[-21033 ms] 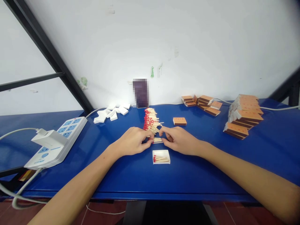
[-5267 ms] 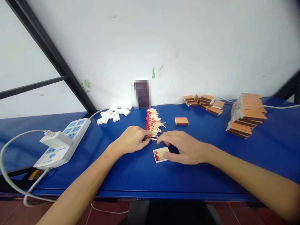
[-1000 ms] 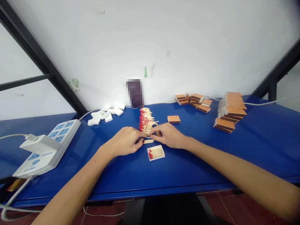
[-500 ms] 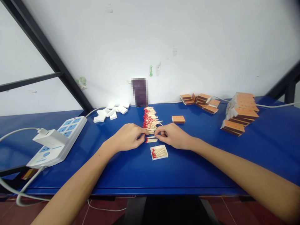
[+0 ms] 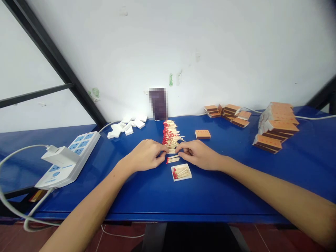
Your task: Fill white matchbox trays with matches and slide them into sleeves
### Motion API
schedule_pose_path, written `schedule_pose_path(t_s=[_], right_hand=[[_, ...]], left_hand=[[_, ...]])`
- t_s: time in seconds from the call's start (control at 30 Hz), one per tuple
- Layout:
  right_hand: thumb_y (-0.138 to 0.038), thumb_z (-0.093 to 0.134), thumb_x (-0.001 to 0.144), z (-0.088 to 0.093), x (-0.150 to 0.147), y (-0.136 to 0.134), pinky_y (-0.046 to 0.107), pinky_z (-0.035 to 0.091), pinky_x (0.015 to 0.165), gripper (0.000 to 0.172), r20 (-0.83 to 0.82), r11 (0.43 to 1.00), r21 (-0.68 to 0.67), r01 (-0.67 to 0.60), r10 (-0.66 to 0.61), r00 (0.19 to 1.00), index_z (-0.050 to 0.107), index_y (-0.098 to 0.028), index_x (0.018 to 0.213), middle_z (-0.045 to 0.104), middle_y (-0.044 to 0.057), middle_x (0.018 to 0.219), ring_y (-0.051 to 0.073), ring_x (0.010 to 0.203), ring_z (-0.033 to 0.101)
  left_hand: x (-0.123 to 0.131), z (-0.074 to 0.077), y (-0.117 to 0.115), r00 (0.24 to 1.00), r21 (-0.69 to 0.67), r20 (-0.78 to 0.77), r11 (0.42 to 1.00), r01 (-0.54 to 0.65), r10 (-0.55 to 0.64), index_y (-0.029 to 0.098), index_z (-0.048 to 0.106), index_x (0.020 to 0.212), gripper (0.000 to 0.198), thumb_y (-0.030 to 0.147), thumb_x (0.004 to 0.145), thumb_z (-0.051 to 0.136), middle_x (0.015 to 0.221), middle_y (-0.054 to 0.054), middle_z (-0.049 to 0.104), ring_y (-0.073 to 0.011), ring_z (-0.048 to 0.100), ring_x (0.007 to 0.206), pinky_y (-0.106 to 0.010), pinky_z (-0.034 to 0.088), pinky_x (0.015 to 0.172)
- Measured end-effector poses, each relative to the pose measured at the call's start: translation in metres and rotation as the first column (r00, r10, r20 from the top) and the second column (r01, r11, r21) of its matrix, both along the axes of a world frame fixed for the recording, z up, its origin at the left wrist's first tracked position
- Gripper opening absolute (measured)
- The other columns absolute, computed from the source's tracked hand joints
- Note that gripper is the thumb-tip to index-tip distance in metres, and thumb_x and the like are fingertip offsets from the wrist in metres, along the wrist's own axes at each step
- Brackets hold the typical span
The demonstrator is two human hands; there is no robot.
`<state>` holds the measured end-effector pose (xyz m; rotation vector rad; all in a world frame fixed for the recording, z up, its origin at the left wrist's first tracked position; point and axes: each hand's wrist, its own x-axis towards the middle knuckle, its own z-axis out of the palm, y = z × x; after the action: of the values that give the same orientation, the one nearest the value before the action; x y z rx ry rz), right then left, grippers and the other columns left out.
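A pile of red-headed matches [image 5: 170, 134] lies on the blue table, heads to the left. My left hand [image 5: 148, 154] is at the heads of the nearest matches, its index finger touching them and its thumb a little apart. At the plain ends, my right hand [image 5: 199, 154] has its index fingertip against the same matches, with thumb and finger parted. Neither hand is closed round anything that I can see. Just below the fingers lies a small separate row of matches [image 5: 173, 159]. Nearer to me sits a white matchbox tray [image 5: 190, 175] partly filled with matches.
One closed orange matchbox [image 5: 203, 134] lies right of the pile. More matchboxes [image 5: 232, 113] stand behind it, and a leaning stack [image 5: 278, 126] is at the right. White empty trays [image 5: 128, 126] and a power strip [image 5: 84, 150] with cables are at the left.
The whole view has shifted slightly. A few matches in the small near row have come away from the fingers, and my fingers now rest on the pile's near edge.
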<state>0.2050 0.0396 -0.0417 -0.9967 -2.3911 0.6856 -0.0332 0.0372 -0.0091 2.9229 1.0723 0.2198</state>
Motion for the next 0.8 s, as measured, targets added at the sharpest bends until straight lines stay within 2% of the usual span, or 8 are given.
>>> schedule_pose_path(t_s=[0.2, 0.47, 0.8], right_hand=[[-0.021, 0.053, 0.091, 0.0005, -0.0005, 0.0001, 0.023, 0.028, 0.055, 0.021, 0.018, 1.0, 0.006, -0.005, 0.005, 1.0, 0.071, -0.02, 0.101, 0.053, -0.005, 0.059, 0.009, 0.053, 0.043], [-0.022, 0.054, 0.09, 0.0025, -0.0018, -0.0005, 0.023, 0.032, 0.056, 0.023, 0.029, 1.0, -0.003, 0.009, -0.009, 1.0, 0.074, -0.019, 0.101, 0.062, -0.002, 0.064, 0.01, 0.056, 0.048], [-0.017, 0.054, 0.089, -0.0002, -0.002, 0.0003, 0.024, 0.033, 0.058, 0.024, 0.031, 0.999, 0.037, 0.014, -0.016, 0.999, 0.074, -0.019, 0.101, 0.066, 0.0, 0.069, 0.012, 0.06, 0.051]], left_hand=[[0.0, -0.0001, 0.0, 1.0, -0.001, 0.004, 1.0, 0.002, -0.002, 0.022, 0.072, 0.099, 0.027, 0.016, 0.086, 0.049, 0.082, -0.002, 0.073, -0.0152, 0.063, 0.068, -0.026, 0.042, 0.065], [0.0007, 0.001, -0.0004, 1.0, -0.009, -0.011, 1.0, -0.002, 0.002, 0.02, 0.072, 0.09, 0.025, 0.017, 0.085, 0.048, 0.083, -0.002, 0.073, -0.0154, 0.063, 0.068, -0.027, 0.042, 0.065], [0.0027, 0.0023, -0.0035, 1.0, -0.033, -0.006, 0.999, 0.026, -0.026, 0.02, 0.073, 0.093, 0.026, 0.016, 0.082, 0.05, 0.069, -0.001, 0.068, -0.0143, 0.058, 0.059, -0.027, 0.043, 0.066]])
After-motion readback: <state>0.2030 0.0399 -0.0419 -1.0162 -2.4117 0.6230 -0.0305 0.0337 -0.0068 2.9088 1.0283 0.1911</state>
